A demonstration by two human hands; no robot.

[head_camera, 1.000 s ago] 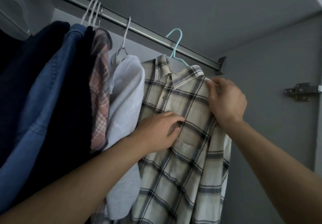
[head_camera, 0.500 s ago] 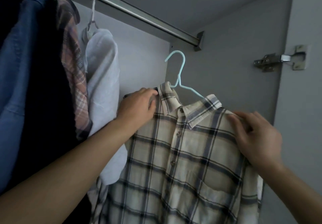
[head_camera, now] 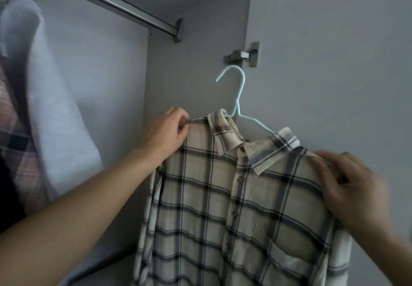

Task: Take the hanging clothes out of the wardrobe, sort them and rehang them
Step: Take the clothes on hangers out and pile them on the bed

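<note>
- Head view is showing me, nearest, the right hand (head_camera: pixel 354 193) curling over one shoulder of the beige-and-grey plaid button-up shirt (head_camera: pixel 234 207); it is blurred, but the fingers are gripping the cloth.
- Just beyond, the left hand (head_camera: pixel 166 132) is pinching the opposite shoulder seam beside the collar.
- I am seeing the shirt riding on its pale blue wire hanger (head_camera: pixel 239 98), hook free in the air, clear below the metal wardrobe rail (head_camera: pixel 116 2).
- Farther left, a white garment (head_camera: pixel 51 98) and a pinkish checked garment (head_camera: pixel 15 143) are hanging, so I am judging the emptying as only partly done, with sorting and rehanging not yet started.
</note>
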